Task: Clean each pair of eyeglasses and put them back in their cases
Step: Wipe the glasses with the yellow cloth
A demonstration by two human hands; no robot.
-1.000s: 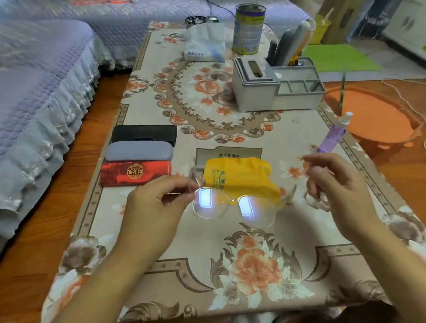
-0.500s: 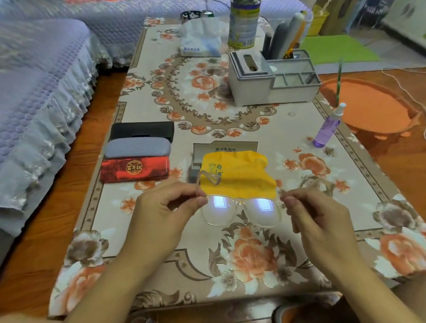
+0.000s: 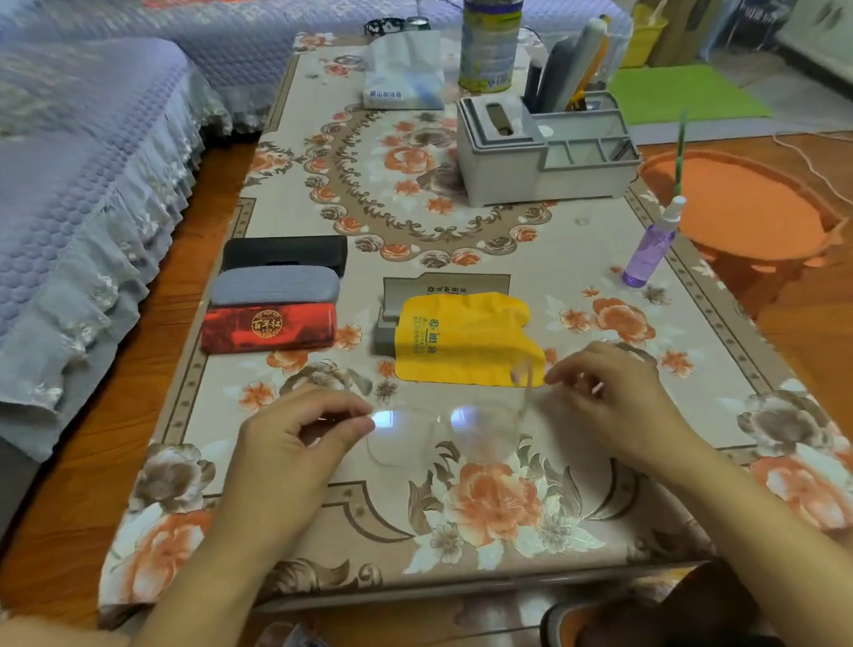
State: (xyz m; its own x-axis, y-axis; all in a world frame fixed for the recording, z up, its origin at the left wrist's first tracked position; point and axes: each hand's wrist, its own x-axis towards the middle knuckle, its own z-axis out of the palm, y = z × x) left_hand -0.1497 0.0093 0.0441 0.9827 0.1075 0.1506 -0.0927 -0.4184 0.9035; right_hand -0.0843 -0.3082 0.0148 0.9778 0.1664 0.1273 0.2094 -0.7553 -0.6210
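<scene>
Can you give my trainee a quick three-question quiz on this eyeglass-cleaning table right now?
1. True or false: the clear-framed eyeglasses are held between the left hand and the right hand.
2. Which closed case lies nearest the person on the left side of the floral-clothed table?
A. black case
B. grey fabric case
C. red printed case
3. Fill in: the yellow cleaning cloth partly covers the open ____ case.

Key: 1 true; 2 C; 3 grey.
</scene>
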